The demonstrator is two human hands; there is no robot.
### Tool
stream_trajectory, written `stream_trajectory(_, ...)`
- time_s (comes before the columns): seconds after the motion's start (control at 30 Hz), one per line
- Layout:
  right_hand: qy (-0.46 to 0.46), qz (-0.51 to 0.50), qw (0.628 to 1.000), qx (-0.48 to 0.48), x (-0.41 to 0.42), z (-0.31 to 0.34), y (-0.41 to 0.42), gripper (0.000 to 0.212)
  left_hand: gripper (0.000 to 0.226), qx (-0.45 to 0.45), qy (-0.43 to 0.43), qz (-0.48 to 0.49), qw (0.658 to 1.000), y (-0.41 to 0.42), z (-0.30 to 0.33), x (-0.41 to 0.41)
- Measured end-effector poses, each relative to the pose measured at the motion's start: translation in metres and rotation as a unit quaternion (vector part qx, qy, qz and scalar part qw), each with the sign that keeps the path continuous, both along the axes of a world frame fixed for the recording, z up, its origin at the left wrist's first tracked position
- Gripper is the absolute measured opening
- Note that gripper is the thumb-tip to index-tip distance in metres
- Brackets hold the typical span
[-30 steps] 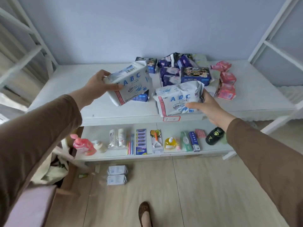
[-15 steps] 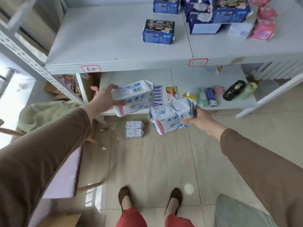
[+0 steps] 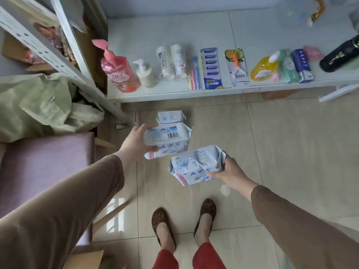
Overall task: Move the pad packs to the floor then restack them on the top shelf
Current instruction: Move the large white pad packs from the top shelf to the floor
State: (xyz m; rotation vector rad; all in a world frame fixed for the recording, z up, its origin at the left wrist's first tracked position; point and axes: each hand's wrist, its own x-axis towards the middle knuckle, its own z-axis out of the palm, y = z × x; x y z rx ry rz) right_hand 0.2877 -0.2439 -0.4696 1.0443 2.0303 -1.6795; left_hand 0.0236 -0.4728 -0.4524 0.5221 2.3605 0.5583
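The person is wearing a top with long brown sleeves. The left sleeve is looking wide and loose, with soft folds in the cloth, and it is ending at the wrist. The right sleeve is the same brown and is ending at the wrist too. Both hands are bare, the left hand and the right hand. The person is wearing red pants and dark brown spotted flat shoes, and the tops of the feet are showing.
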Motion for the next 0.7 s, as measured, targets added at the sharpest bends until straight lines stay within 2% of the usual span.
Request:
stream_trajectory(0.2, 0.009, -0.018, 1.0, -0.017, -0.01, -0.148, -0.028, 0.065, 0.081, -0.012, -0.015, 0.005, 1.0, -0.012, -0.159, 0.005)
stream_trajectory(0.37, 0.006, -0.007, 1.0, -0.016, -0.025, -0.243, -0.039, 0.062, 0.081, -0.007, 0.001, -0.003, 1.0, -0.005, -0.265, -0.006)
stream_trajectory(0.53, 0.012, -0.01, 1.0, 0.003, -0.04, -0.31, -0.04, 0.062, 0.083, 0.014, 0.006, -0.005, 1.0, 0.011, -0.343, -0.018)
stream_trajectory(0.7, 0.02, -0.041, 0.999, 0.001, -0.047, -0.357, -0.043, 0.075, 0.087, 0.034, 0.013, -0.007, 0.999, 0.019, -0.39, -0.026)
